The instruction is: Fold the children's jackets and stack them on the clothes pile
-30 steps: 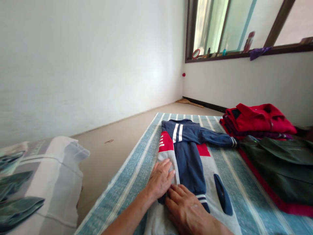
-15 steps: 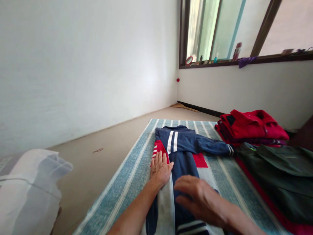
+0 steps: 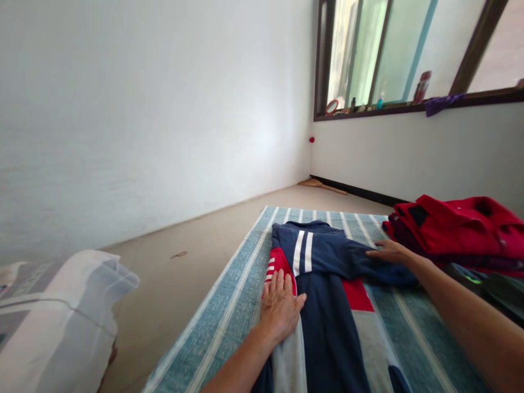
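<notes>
A navy, red and grey jacket (image 3: 327, 289) lies lengthwise on a blue-striped mat (image 3: 229, 311), one long side folded in. My left hand (image 3: 280, 308) rests flat on its left side, fingers stretched out, just below the red patch with white stripes. My right hand (image 3: 387, 252) reaches further out and lies on the jacket's navy sleeve (image 3: 360, 261), which stretches to the right. Its fingers are extended over the cloth and hold nothing that I can see.
A stack of folded red clothes (image 3: 458, 229) sits at the mat's right edge, with dark green fabric (image 3: 495, 289) beside it. A pale pillow (image 3: 57, 322) lies at the lower left. White walls meet a bare floor (image 3: 196, 251). Small bottles stand on the window sill (image 3: 409, 103).
My right hand has left the jacket's lower middle and reached far forward onto the sleeve. My left hand slid up towards the red patch and stayed there. The view shifted slightly.
</notes>
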The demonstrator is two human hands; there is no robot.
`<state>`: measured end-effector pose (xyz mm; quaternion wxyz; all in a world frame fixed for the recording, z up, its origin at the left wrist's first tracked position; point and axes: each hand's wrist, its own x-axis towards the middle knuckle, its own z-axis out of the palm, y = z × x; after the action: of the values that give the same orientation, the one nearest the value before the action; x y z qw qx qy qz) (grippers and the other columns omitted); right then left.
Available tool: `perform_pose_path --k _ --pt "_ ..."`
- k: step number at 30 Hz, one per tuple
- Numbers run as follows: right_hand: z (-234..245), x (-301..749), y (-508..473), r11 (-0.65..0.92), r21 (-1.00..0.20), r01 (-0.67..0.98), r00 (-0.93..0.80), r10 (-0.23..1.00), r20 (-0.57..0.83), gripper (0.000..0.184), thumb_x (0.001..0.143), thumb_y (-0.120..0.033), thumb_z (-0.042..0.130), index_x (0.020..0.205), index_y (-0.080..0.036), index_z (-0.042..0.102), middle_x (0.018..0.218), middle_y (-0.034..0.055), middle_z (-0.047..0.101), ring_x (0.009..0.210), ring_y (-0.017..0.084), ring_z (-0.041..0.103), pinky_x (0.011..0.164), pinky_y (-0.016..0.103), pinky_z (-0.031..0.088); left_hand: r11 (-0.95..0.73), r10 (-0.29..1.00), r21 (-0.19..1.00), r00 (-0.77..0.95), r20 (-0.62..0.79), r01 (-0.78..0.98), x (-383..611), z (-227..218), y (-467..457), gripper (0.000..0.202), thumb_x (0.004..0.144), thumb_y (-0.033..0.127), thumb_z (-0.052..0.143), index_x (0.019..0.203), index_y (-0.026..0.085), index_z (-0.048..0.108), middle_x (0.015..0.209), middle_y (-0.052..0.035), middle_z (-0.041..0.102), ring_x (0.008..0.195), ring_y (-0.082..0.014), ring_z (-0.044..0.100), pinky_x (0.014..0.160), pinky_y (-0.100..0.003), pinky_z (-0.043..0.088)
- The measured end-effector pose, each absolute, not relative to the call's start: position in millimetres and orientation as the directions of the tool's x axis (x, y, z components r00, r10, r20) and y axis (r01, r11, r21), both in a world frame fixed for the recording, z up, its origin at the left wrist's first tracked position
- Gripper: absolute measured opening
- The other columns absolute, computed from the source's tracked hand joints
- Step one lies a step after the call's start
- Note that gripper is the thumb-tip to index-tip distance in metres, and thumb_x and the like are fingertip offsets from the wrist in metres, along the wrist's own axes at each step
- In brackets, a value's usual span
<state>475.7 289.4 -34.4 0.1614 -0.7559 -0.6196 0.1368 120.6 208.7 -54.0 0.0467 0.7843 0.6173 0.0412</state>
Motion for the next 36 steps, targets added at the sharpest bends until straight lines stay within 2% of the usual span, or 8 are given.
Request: perform_pose_path --k 4,7,12,19,24,29,32,36 --pt "-45 482 293 -0.189 -0.417 0.889 0.167 0.982 -0.088 0.026 0.069 -0.039 0.072 0.063 -0.015 0.068 0.063 0.0081 0.066 0.068 0.024 0.065 0.059 0.030 0.044 -0.290 0.952 0.173 0.267 0.147 0.941 113 -46 225 0.037 0.096 0.039 0.042 0.108 0.014 0.066 0.124 -0.0163 0.063 0.119 -0.0293 0.056 0.102 -0.044 0.042" --pt "-43 482 294 -0.171 -0.431 0.886 0.164 0.985 -0.055 0.020 0.065 -0.033 0.070 0.055 -0.019 0.059 0.054 0.0013 0.059 0.060 0.019 0.059 0.053 0.028 0.038 -0.305 0.932 0.205 0.246 0.267 0.930 108 -41 257 0.031 0.097 0.028 0.038 0.090 0.017 0.066 0.103 -0.0115 0.068 0.102 -0.0240 0.063 0.094 -0.037 0.047" --pt "-19 476 283 -0.089 -0.507 0.857 0.120 0.992 0.028 0.013 0.062 -0.031 0.063 0.058 -0.021 0.054 0.056 -0.0020 0.056 0.058 0.015 0.053 0.054 0.025 0.037 -0.219 0.952 0.246 0.152 0.266 0.944 107 -44 325 0.030 0.095 0.017 0.037 0.111 0.012 0.063 0.129 -0.0160 0.059 0.126 -0.0244 0.051 0.109 -0.036 0.036" --pt "28 452 225 -0.126 -0.772 0.623 0.212 0.977 0.011 0.035 0.064 -0.058 0.061 0.067 -0.023 0.053 0.059 -0.0011 0.055 0.053 0.014 0.049 0.048 0.026 0.038 -0.187 0.976 0.288 0.144 0.165 0.939 118 -61 364 0.046 0.096 0.028 0.040 0.139 0.014 0.047 0.153 -0.0147 0.036 0.142 -0.0278 0.030 0.112 -0.045 0.032" --pt "-10 450 210 -0.221 -0.800 0.557 0.176 0.973 -0.147 0.030 0.061 -0.050 0.065 0.064 -0.023 0.054 0.057 -0.0016 0.055 0.052 0.014 0.049 0.048 0.026 0.036 -0.218 0.976 0.279 0.214 0.044 0.935 119 -61 364 0.052 0.093 0.031 0.039 0.142 0.016 0.044 0.156 -0.0125 0.031 0.145 -0.0302 0.022 0.112 -0.056 0.025" --pt "-61 455 209 -0.288 -0.737 0.611 0.225 0.956 -0.187 0.041 0.066 -0.058 0.062 0.085 -0.022 0.067 0.063 0.0011 0.066 0.059 0.020 0.058 0.053 0.028 0.041 -0.238 0.970 0.297 0.242 0.025 0.925 118 -62 371 0.051 0.091 0.032 0.042 0.140 0.019 0.048 0.154 -0.0119 0.034 0.144 -0.0322 0.024 0.111 -0.061 0.023" --pt "-72 448 205 -0.260 -0.776 0.574 0.126 0.965 -0.230 0.042 0.070 -0.062 0.060 0.075 -0.021 0.068 0.068 0.0028 0.068 0.065 0.022 0.061 0.057 0.028 0.044 -0.265 0.964 0.332 0.255 0.076 0.905 114 -63 377 0.046 0.088 0.032 0.049 0.132 0.018 0.055 0.150 -0.0130 0.042 0.140 -0.0322 0.034 0.111 -0.055 0.029" --pt "-77 440 201 -0.287 -0.844 0.454 0.034 0.952 -0.306 0.039 0.066 -0.062 0.066 0.067 -0.024 0.068 0.068 0.0022 0.068 0.064 0.021 0.062 0.057 0.029 0.045 -0.312 0.947 0.402 0.249 0.202 0.861 106 -63 389 0.033 0.089 0.026 0.051 0.119 0.017 0.065 0.135 -0.0105 0.059 0.126 -0.0215 0.053 0.108 -0.033 0.038"
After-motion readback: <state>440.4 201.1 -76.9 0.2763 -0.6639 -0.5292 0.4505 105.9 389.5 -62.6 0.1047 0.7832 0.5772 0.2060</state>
